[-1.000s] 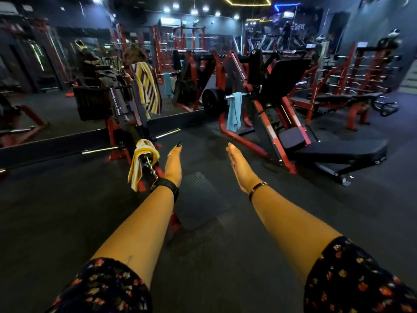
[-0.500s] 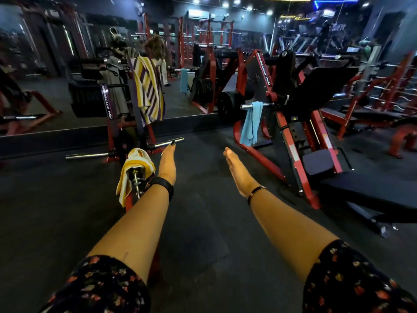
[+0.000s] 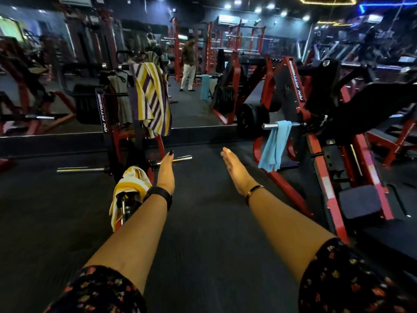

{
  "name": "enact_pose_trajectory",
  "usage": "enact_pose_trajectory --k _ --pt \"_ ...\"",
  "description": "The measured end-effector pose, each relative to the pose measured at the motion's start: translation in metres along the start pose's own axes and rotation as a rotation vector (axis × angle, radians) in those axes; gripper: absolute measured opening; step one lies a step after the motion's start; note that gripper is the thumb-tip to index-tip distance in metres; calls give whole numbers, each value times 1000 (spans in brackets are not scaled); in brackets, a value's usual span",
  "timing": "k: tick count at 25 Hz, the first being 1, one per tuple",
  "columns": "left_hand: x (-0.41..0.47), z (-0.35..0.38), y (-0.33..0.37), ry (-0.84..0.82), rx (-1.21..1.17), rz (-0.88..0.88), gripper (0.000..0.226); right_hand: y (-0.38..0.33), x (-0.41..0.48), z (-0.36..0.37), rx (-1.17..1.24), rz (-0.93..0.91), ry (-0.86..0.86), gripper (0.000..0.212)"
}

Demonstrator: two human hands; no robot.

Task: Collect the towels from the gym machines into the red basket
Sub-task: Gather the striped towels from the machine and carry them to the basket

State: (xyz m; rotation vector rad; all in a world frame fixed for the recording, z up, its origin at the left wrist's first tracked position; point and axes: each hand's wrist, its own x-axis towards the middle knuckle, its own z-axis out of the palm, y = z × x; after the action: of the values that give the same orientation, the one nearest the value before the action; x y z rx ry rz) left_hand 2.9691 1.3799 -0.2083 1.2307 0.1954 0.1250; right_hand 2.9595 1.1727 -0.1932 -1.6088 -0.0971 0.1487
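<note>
Yellow-and-white towel (image 3: 132,184): closest one to you, bunched over the end of a low machine lever (image 3: 125,205), just left of your left wrist.
Blue towel (image 3: 276,145): hangs off the chrome peg (image 3: 269,126) of the red leg-press machine (image 3: 320,154), beyond your right hand.
Striped towel (image 3: 153,98): purple, yellow and white, draped high on the machine upright (image 3: 105,114) past the yellow one.
Red basket: not in shot, so I can't tell where you'll be dropping these.
Left hand (image 3: 166,175): flat, fingers straight, holding nothing, right beside the yellow-and-white towel. Can't tell if it touches it.
Right hand (image 3: 234,170): same deal, flat and empty, out over the bare floor (image 3: 203,233).
Mirror (image 3: 198,105): runs behind the machines and shows a second blue towel that's only a reflection.
What could go wrong: the yellow-and-white towel sits over the lever's hardware, so a quick yank could snag it. With no basket close by, an armful could slip to the floor. The mirror could throw off your count.
</note>
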Motion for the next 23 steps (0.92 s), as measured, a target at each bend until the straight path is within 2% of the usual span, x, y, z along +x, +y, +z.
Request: enact_pose_trajectory --k 11,13,17,23 --pt "135 70 -13 438 -99 67 48 6 220 -50 -41 -20 -292 57" --pt "150 97 -15 481 -107 78 43 1 252 -61 -66 -33 -386 51" --pt "166 147 -12 554 -147 78 29 12 317 -65 -48 -10 -571 56" --pt "231 116 -17 699 -124 101 30 23 408 -27 -103 -19 -703 67"
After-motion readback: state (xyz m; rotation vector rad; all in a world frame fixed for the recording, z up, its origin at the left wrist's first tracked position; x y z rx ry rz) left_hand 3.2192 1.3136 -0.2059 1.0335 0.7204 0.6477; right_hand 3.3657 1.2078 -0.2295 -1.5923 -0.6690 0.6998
